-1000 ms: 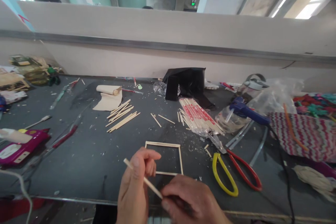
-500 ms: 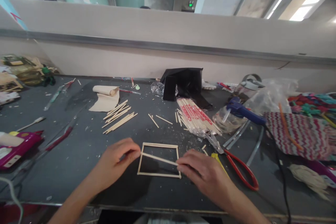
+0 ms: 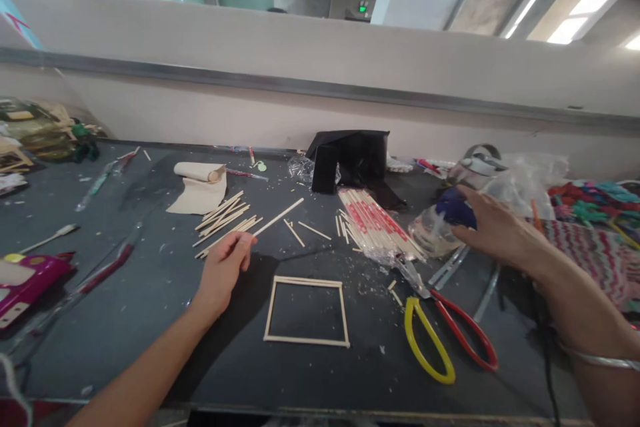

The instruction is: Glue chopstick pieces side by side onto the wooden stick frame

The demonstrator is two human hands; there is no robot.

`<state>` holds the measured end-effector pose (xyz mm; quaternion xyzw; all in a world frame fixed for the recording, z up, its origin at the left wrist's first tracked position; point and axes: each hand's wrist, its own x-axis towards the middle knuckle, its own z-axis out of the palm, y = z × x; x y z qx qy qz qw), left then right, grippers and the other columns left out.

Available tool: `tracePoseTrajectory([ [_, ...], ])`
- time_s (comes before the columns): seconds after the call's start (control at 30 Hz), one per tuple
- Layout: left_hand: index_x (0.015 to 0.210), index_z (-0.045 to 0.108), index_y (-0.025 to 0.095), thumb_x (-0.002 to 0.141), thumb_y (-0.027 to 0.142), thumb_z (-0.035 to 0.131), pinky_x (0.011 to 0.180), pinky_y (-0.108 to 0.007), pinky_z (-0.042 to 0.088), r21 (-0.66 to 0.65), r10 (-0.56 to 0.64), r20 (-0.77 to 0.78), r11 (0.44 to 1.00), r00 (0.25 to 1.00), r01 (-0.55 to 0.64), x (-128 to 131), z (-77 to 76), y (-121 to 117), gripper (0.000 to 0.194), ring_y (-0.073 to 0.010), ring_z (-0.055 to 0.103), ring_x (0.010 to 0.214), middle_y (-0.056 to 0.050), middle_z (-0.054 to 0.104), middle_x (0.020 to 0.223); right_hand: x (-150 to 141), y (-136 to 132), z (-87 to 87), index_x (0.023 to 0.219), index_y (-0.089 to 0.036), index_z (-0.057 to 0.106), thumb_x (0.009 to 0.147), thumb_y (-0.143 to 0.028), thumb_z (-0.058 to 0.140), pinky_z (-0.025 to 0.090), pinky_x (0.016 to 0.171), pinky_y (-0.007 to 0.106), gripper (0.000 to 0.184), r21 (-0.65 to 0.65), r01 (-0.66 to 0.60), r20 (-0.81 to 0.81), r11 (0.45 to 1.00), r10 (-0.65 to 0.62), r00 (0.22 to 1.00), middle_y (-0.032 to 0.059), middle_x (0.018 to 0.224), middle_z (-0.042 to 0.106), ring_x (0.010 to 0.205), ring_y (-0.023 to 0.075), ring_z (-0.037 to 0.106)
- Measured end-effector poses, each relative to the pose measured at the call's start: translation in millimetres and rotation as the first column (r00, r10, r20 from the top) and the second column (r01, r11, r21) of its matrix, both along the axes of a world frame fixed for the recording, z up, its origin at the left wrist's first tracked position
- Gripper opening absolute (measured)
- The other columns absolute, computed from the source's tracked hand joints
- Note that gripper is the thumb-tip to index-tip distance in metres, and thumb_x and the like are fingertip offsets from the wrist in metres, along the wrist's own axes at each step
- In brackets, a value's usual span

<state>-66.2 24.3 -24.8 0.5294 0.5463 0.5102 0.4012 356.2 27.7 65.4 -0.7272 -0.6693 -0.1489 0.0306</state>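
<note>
Now away from the rectangular stick frame, the left hand is pinching the thin wooden stick alone; the right hand is curling its fingers around the blue glue gun.

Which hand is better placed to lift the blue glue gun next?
Probably the right hand: its fingers are at the blue glue gun. The left hand is well off to the side, holding a thin stick.

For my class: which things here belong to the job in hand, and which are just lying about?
Likely in the job:
- stick, in the left hand
- frame
- glue gun, at the right hand
- loose sticks, probably spares

Seemingly just lying about:
- cloth roll
- striped fabric
- scissors, untouched, though possibly useful
</note>
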Motion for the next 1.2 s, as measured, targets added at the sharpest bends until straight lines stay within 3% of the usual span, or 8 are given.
tracePoseTrajectory([
  [0.4, 0.082, 0.059, 0.018, 0.084, 0.043, 0.054, 0.054, -0.022, 0.031, -0.038, -0.039, -0.018, 0.999, 0.999, 0.038, -2.9, -1.2, -4.8, 0.026, -0.0095, 0.041, 0.05, 0.007, 0.044, 0.05, 11.3, -2.6, -6.1, 0.139, -0.001, 0.032, 0.081, -0.022, 0.051, 0.039, 0.093, 0.032, 0.064, -0.061, 0.066, -0.056, 0.996, -0.07, 0.996, 0.0238, 0.127, 0.054, 0.114, 0.0287, 0.054],
  [0.53, 0.08, 0.059, 0.018, 0.084, 0.043, 0.054, 0.053, -0.021, 0.03, -0.052, -0.039, -0.035, 0.998, 0.999, 0.037, -2.4, -0.1, -5.7, 0.026, -0.0092, 0.039, 0.049, 0.008, 0.042, 0.048, 6.8, -23.6, 4.1, 0.14, -0.007, 0.034, 0.081, -0.03, 0.053, 0.043, 0.085, 0.035, 0.067, 0.164, 0.188, -0.18, 0.968, -0.158, 0.971, 0.0199, 0.121, 0.06, 0.106, 0.0293, 0.059],
  [0.63, 0.08, 0.059, 0.018, 0.084, 0.042, 0.054, 0.054, -0.022, 0.03, -0.066, -0.034, -0.009, 0.997, 0.999, 0.033, -1.8, 0.6, -5.4, 0.025, -0.0094, 0.038, 0.05, 0.008, 0.042, 0.047, -4.6, -56.4, 5.5, 0.115, -0.018, 0.061, 0.079, -0.04, 0.052, 0.046, 0.073, 0.038, 0.043, 0.313, 0.274, -0.32, 0.909, -0.171, 0.932, 0.0145, 0.099, 0.069, 0.088, 0.0296, 0.064],
  [0.73, 0.081, 0.059, 0.018, 0.085, 0.041, 0.054, 0.055, -0.022, 0.03, -0.072, -0.022, 0.014, 0.997, 1.0, 0.023, -2.0, 0.6, -4.7, 0.024, -0.0098, 0.038, 0.051, 0.007, 0.043, 0.048, -37.3, -93.6, -10.9, 0.082, -0.024, 0.07, 0.081, -0.054, 0.047, 0.046, 0.055, 0.034, 0.037, 0.059, 0.169, -0.59, 0.984, -0.102, 0.801, 0.0054, 0.068, 0.068, 0.058, 0.0224, 0.062],
  [0.83, 0.083, 0.059, 0.019, 0.085, 0.041, 0.054, 0.055, -0.023, 0.03, -0.077, -0.018, -0.004, 0.997, 1.0, 0.018, -2.7, 1.0, -4.6, 0.023, -0.0101, 0.039, 0.052, 0.007, 0.043, 0.049, -85.5, -120.9, -37.2, 0.087, -0.019, 0.066, 0.083, -0.054, 0.048, 0.048, 0.053, 0.028, 0.04, -0.121, -0.119, -0.848, 0.985, -0.04, 0.529, 0.0038, 0.064, 0.066, 0.054, 0.0182, 0.061],
  [0.93, 0.082, 0.06, 0.019, 0.085, 0.041, 0.054, 0.055, -0.023, 0.029, -0.083, -0.024, -0.017, 0.996, 1.0, 0.022, -2.9, 2.3, -5.1, 0.023, -0.0103, 0.039, 0.052, 0.007, 0.043, 0.048, -122.2, -132.6, -56.9, 0.088, -0.017, 0.063, 0.086, -0.054, 0.046, 0.048, 0.052, 0.025, 0.041, -0.144, -0.152, -0.933, 0.978, -0.083, 0.35, 0.0046, 0.077, 0.067, 0.049, 0.0132, 0.058],
  [1.03, 0.081, 0.06, 0.019, 0.084, 0.042, 0.055, 0.055, -0.024, 0.029, -0.088, -0.015, -0.007, 0.996, 1.0, 0.014, -2.5, 3.5, -5.4, 0.024, -0.0103, 0.038, 0.052, 0.007, 0.043, 0.047, -131.8, -134.4, -69.4, 0.085, -0.016, 0.06, 0.087, -0.056, 0.045, 0.046, 0.049, 0.024, 0.042, -0.151, -0.137, -0.954, 0.979, -0.109, 0.278, 0.0055, 0.084, 0.066, 0.046, 0.011, 0.056],
  [1.2, 0.079, 0.06, 0.019, 0.084, 0.04, 0.055, 0.055, -0.023, 0.03, -0.086, -0.019, 0.015, 0.996, 1.0, 0.02, -2.1, 3.3, -5.2, 0.022, -0.0101, 0.038, 0.051, 0.007, 0.043, 0.047, -122.4, -136.7, -90.4, 0.087, -0.015, 0.059, 0.089, -0.055, 0.043, 0.046, 0.052, 0.024, 0.043, -0.209, -0.203, -0.949, 0.957, -0.149, 0.278, 0.0056, 0.082, 0.064, 0.049, 0.0114, 0.056],
])
